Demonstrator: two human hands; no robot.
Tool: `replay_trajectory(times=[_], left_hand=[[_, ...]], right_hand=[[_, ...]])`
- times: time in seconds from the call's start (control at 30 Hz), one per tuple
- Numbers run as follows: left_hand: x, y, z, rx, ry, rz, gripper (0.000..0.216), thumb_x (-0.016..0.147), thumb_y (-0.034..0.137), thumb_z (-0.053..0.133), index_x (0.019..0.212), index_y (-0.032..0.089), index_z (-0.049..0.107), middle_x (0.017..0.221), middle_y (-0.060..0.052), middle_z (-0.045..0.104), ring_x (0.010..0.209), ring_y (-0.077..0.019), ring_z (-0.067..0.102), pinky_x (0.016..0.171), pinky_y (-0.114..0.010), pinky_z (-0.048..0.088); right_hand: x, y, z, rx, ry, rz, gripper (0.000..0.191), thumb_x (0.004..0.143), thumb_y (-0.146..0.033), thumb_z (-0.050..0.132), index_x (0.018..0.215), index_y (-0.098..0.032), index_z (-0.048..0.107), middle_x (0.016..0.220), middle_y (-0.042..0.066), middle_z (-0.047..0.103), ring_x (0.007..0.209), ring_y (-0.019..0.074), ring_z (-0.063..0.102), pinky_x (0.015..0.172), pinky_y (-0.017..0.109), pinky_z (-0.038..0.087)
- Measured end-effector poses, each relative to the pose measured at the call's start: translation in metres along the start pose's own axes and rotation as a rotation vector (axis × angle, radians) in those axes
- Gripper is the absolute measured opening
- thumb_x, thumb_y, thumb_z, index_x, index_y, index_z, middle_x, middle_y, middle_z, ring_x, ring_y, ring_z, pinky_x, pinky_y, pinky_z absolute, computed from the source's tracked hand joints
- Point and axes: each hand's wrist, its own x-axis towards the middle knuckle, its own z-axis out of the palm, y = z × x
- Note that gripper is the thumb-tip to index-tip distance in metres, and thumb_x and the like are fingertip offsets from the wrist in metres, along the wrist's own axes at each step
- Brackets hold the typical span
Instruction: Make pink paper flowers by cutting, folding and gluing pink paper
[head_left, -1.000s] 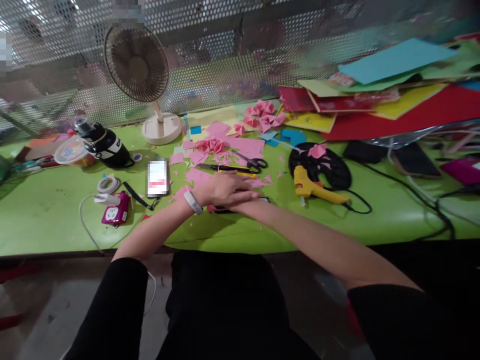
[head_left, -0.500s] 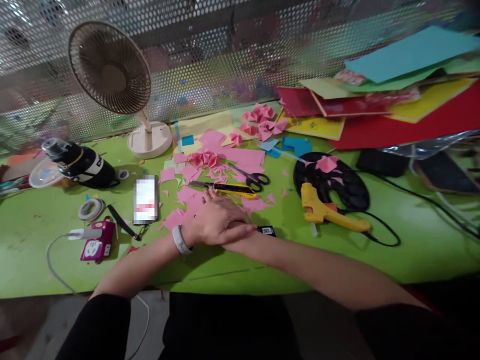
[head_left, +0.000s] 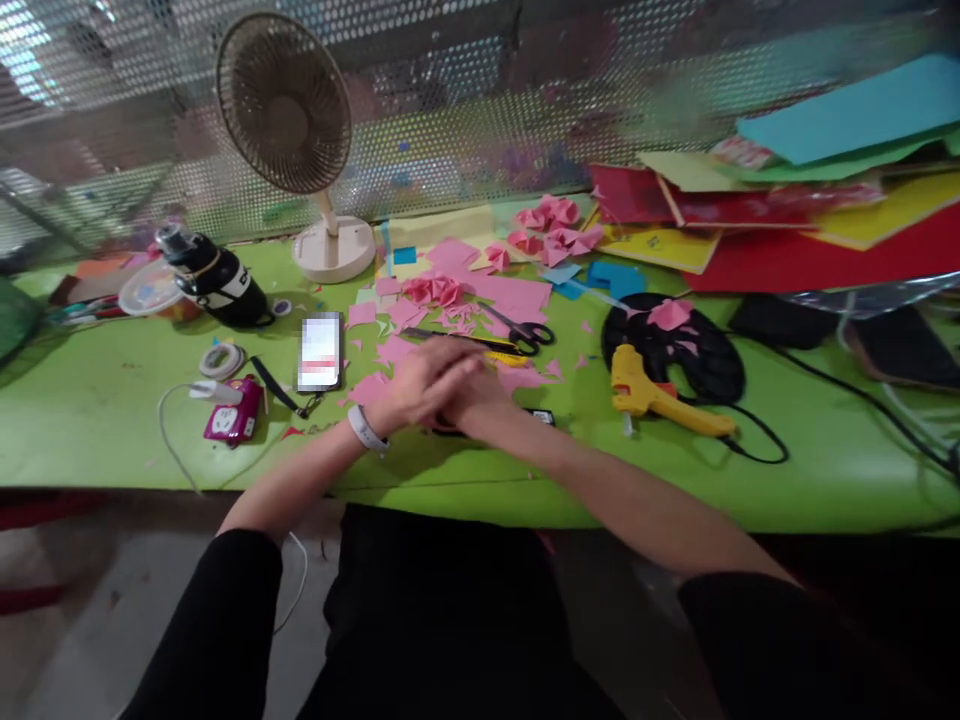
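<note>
My left hand [head_left: 427, 382], with a white band on its wrist, is folded over my right hand [head_left: 482, 398] above the near part of the table. Its fingers close across the right hand, whose own fingers are mostly hidden underneath. Just beyond the hands lie a yellow-and-black utility knife [head_left: 499, 346] and black scissors [head_left: 529, 335] among pink paper pieces [head_left: 517, 292]. Partly covered by my right wrist is a small black object with a white label [head_left: 541, 416]. Folded pink paper flowers [head_left: 431, 290] sit farther back.
On the right, a yellow hot glue gun [head_left: 660, 402] rests against a black pad [head_left: 720, 365]. Coloured sheets [head_left: 825, 250] are piled behind. To the left are a phone [head_left: 320, 352], tape roll [head_left: 221, 360], purple power socket [head_left: 234, 412], black bottle [head_left: 214, 280] and fan [head_left: 334, 250].
My left hand has slid from the right wrist onto the right hand, its fingers now folded over it. The camera view has shifted, so the table appears higher and further right on its left side.
</note>
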Motion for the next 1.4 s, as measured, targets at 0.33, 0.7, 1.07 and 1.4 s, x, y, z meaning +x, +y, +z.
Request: replay_trajectory(times=[0.33,0.7,1.07,1.4], left_hand=[[-0.016,-0.020,-0.049,0.184,-0.490,-0.455,0.027,0.078,0.041,0.070,0.087,0.015,0.072,0.075,-0.004,0.071,0.060,-0.0127,0.060,0.060,-0.025,0.040],[-0.021,-0.035,-0.054,-0.154,-0.488,-0.418,0.023,0.077,0.020,0.071,0.098,0.015,0.065,0.072,-0.002,0.071,0.059,-0.0115,0.066,0.055,-0.020,0.046],[-0.012,-0.036,-0.043,-0.277,0.188,-0.182,0.030,0.088,0.032,0.068,0.111,0.012,0.063,0.091,-0.009,0.074,0.078,-0.0124,0.070,0.071,-0.025,0.057],[-0.014,-0.034,-0.036,-0.263,0.212,-0.172,0.026,0.089,0.031,0.067,0.108,0.013,0.070,0.098,-0.009,0.073,0.085,-0.0130,0.069,0.077,-0.025,0.056]], right_hand=[[-0.025,0.017,-0.072,-0.039,-0.276,-0.071,0.048,0.085,-0.060,0.063,0.113,-0.022,0.071,0.113,0.011,0.072,0.100,0.0297,0.066,0.078,0.036,0.048],[-0.032,0.002,-0.079,-0.220,-0.351,-0.099,0.024,0.087,-0.037,0.065,0.105,-0.022,0.072,0.099,0.009,0.074,0.088,0.0269,0.068,0.066,0.031,0.043],[-0.014,0.034,-0.077,0.253,0.354,0.150,0.027,0.089,-0.043,0.063,0.100,-0.020,0.071,0.091,0.009,0.074,0.075,0.0208,0.067,0.067,0.034,0.051],[-0.006,0.044,-0.061,0.612,0.255,0.180,0.024,0.085,-0.038,0.064,0.098,-0.019,0.072,0.088,0.008,0.075,0.076,0.0208,0.070,0.070,0.037,0.057]])
